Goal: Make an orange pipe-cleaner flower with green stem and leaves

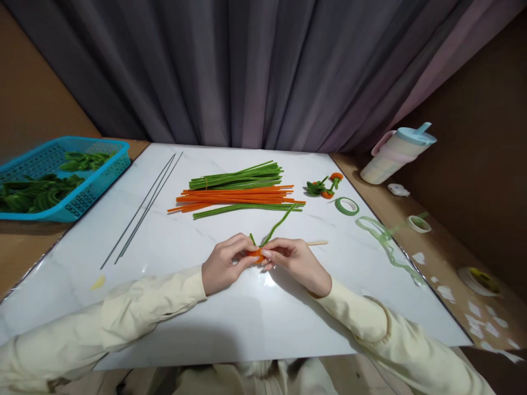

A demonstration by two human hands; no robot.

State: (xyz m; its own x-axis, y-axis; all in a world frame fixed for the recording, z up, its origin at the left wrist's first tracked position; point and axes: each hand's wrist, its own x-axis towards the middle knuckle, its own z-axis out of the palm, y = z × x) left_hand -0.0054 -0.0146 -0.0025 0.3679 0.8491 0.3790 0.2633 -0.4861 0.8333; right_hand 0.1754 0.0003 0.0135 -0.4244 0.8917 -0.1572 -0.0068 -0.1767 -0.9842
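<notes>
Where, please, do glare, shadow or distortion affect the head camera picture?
Head view: a small bright glare sits on the glossy white marble-patterned table top just below the right hand; soft shadow falls beneath the cream sleeves; the table edges splay outward, wide-angle distortion; the turquoise plastic basket at the left edge looks slightly soft.

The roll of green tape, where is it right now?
In the head view the green tape roll lies flat on the white table, right of the orange sticks and just below the small finished flowers.

Both hands, left [224, 263] and right [297, 263], meet fingertip to fingertip, pinching.
</notes>
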